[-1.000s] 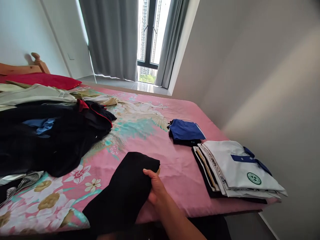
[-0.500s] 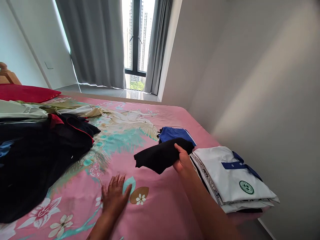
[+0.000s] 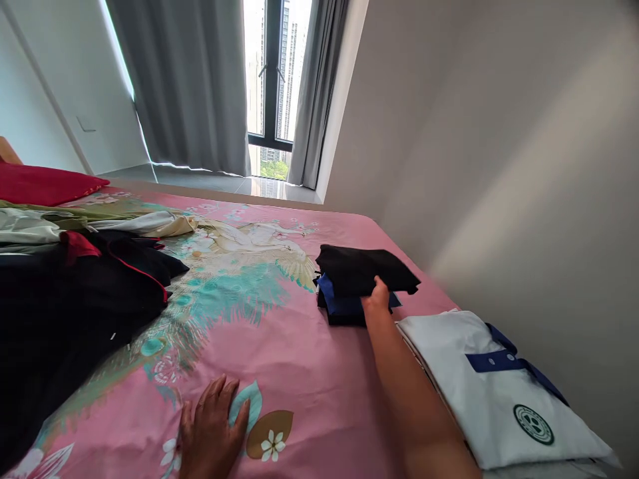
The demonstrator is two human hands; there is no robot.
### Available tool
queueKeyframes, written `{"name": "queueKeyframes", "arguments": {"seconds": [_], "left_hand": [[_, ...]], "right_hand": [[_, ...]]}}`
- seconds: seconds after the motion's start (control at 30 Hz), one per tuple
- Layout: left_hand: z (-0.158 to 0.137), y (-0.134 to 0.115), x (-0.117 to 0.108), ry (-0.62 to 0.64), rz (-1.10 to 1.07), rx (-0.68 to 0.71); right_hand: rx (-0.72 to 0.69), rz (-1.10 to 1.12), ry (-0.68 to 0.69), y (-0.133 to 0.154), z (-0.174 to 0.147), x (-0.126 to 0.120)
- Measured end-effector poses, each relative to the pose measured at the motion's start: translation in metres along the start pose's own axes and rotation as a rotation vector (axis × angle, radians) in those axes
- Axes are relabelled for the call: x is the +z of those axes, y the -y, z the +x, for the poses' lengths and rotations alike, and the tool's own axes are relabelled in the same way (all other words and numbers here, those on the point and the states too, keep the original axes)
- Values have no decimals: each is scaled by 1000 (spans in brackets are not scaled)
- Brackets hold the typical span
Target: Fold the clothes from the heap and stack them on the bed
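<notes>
My right hand (image 3: 378,296) pinches the near edge of a folded black garment (image 3: 367,266), thumb on top and the other fingers hidden beneath it. That garment lies over or just above a small stack with a folded blue garment (image 3: 344,305) and black cloth below. Flat on the pink flowered bedsheet (image 3: 299,372) rests my left hand (image 3: 212,422), its fingers apart and holding nothing. Right of my right forearm sits a pile of folded shirts, topped by a white polo shirt (image 3: 459,379) with a navy placket and a round green badge.
Loose black clothes with red trim (image 3: 90,313) are heaped on the left of the bed, pale clothes (image 3: 144,225) behind them. A red pillow (image 3: 44,185) lies at the far left. A grey wall (image 3: 499,166) borders the bed's right side; curtains (image 3: 180,86) hang beyond.
My right hand has carried the black garment away from me and to the right, over the blue one. My left hand stays on the sheet. The view has shifted slightly.
</notes>
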State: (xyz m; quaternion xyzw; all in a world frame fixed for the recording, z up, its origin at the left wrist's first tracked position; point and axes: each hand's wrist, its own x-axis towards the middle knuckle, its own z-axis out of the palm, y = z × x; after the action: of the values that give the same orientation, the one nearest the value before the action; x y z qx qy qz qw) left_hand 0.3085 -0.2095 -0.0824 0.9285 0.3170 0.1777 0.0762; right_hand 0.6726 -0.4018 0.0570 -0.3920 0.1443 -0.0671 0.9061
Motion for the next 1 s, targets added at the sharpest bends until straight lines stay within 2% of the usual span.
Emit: {"name": "queueKeyframes", "arguments": {"seconds": [0.1, 0.2, 0.4, 0.57, 0.67, 0.77, 0.87, 0.9, 1.0], "left_hand": [[1, 1, 1, 5, 1, -6], [1, 1, 2, 11, -3, -9], [1, 0, -1, 1, -13, 4], [-1, -2, -3, 10, -17, 7], [2, -1, -1, -8, -45, 22], [3, -2, -4, -31, -82, 15], [-9, -8, -18, -24, -139, -3], [-14, -11, -22, -20, -173, -7], [-23, -14, -26, -32, -276, -68]], "right_hand": [[64, -31, -153, -41, 9, -32], [79, -41, -196, -54, 17, -43], [107, -101, -209, -49, 19, -40], [162, -179, -213, -39, 4, -40], [202, -223, -163, -29, -12, -43], [287, -298, -48, -32, -48, -50], [379, -429, 144, -57, -106, -64], [388, -504, 254, -69, -127, -71], [114, -1010, 891, -113, -188, -89]]}}
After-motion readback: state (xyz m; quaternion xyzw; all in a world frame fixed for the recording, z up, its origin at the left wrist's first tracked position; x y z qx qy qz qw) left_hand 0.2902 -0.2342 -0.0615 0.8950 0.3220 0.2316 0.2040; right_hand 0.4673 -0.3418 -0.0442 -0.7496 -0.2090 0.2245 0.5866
